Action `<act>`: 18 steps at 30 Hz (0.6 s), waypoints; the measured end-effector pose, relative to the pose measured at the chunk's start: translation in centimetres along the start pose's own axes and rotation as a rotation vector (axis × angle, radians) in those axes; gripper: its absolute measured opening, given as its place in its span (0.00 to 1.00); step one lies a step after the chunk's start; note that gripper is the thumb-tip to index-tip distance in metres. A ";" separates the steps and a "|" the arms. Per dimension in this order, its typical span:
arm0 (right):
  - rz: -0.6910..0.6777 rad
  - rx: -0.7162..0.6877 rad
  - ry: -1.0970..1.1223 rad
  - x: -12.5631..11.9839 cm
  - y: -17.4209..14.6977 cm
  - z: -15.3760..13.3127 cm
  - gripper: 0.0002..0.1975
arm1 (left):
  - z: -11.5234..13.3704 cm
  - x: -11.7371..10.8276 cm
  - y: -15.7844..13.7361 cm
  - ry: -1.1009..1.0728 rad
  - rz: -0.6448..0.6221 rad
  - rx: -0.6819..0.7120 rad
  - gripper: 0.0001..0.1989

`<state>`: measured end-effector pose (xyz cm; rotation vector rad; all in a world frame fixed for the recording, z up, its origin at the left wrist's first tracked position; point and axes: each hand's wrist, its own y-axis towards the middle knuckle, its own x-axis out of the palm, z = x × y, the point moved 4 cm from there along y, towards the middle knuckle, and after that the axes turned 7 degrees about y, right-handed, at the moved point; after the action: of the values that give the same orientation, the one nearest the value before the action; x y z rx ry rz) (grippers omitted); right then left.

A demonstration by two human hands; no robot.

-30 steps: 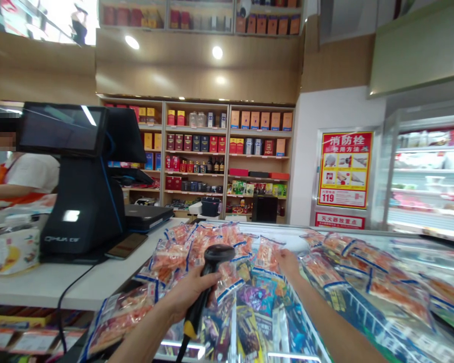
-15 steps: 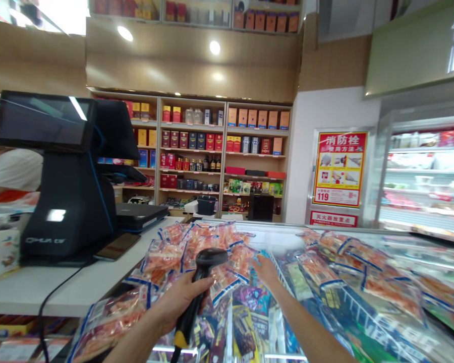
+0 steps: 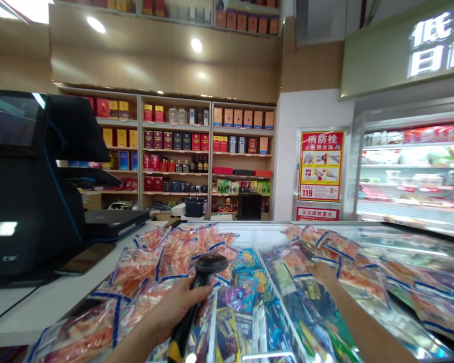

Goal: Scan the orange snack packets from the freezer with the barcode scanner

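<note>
My left hand [image 3: 185, 301] is closed around the black and yellow handle of a barcode scanner [image 3: 208, 267], whose head points up and forward. My right hand [image 3: 323, 275] reaches over the right half of the display freezer, at the near edge of a clear, blue-edged packet of orange-pink food [image 3: 297, 263]. Its fingers are hidden or blurred, so whether it grips the packet cannot be made out. Similar packets [image 3: 176, 254] lie heaped on the freezer's left side, with more to the right. Colourful frozen packs [image 3: 245, 290] show below, between white wire dividers [image 3: 278, 297].
At left, a black checkout terminal [image 3: 18, 201] stands on the white counter [image 3: 60, 302], with a phone [image 3: 85, 258] beside it. Shelves of boxes and bottles [image 3: 177, 141] line the back wall. A red fire hydrant notice [image 3: 321, 166] hangs near a lit chiller [image 3: 416, 176].
My view has turned right. My right hand has moved from the left heap to the packets on the right. The scanner stays in my left hand.
</note>
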<state>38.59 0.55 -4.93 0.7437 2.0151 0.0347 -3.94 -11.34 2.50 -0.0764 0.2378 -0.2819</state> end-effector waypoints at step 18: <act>0.048 -0.237 0.610 3.1 -6.3 -15.7 0.17 | 1.4 -0.4 -2.6 -0.097 -0.058 0.046 0.09</act>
<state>21.97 1.21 -0.71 0.6781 2.5045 0.5796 -4.68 -13.64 4.28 -0.0510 0.1327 -0.3403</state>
